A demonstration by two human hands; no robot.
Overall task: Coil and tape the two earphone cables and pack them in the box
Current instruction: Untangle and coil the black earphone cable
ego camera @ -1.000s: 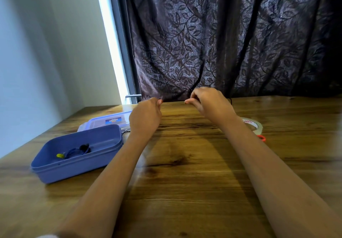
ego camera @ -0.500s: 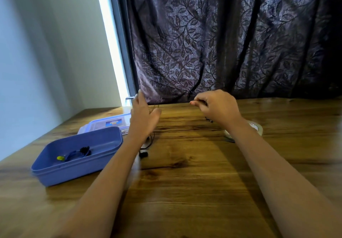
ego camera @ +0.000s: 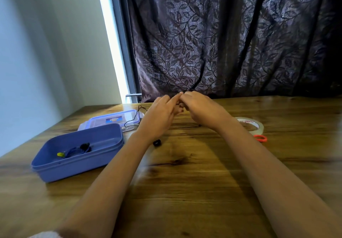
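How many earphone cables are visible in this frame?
2. The blue cable lies coiled inside the blue box. The black cable loops over the lid and runs behind the left hand; part of it is hidden there.

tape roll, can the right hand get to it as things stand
Probably yes. The tape roll lies flat on the table close to the right hand, with nothing on it and only an orange ring beside it. But that hand seems busy pinching the black cable against the left hand.
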